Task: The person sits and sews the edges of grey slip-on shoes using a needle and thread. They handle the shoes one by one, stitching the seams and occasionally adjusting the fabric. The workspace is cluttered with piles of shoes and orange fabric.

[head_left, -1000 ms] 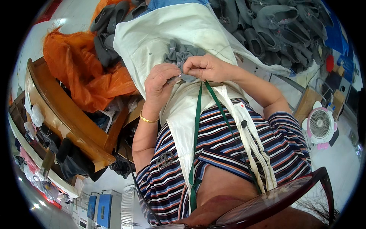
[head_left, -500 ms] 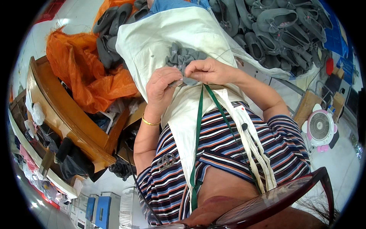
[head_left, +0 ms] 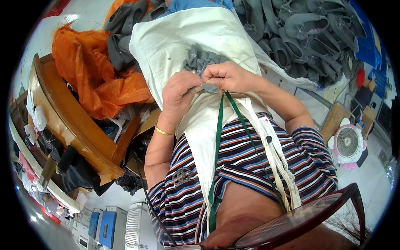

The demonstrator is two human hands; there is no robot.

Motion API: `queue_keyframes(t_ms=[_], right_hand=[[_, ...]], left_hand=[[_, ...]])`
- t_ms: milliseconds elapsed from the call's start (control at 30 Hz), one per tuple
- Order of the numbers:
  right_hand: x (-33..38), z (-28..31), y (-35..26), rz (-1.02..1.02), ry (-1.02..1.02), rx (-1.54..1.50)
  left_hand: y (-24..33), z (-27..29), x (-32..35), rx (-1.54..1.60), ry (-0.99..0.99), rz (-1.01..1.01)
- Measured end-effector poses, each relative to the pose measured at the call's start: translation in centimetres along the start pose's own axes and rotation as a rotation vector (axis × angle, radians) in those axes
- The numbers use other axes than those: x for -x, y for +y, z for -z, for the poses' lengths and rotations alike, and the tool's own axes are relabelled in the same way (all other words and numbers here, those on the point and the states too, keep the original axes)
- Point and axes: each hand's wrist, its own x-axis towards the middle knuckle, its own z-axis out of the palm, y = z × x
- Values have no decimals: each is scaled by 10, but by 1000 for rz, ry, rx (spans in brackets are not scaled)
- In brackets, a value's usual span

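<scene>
Both hands together over lap. Left hand and right hand pinch small grey fabric piece, resting on cream apron. Thin thread runs right from fingers. Piece looks mid-stitch, unfinished. Big pile of grey shoe uppers far right; more far left on orange plastic bag.

Small grey fabric piece, crumpled, pinched between both hands, over the white apron lap

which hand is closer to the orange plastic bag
Left. The left hand sits just right of the orange plastic bag; the right hand is further right, beyond the left hand.
</scene>
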Motion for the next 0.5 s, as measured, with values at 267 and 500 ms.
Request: queue_keyframes(t_ms=[267,500], right_hand=[[-3,2,14,3,-16,-159],[-3,3,24,80,-27,-190]], left_hand=[[-5,0,10,232,-9,237],[-2,-2,11,216,4,237]])
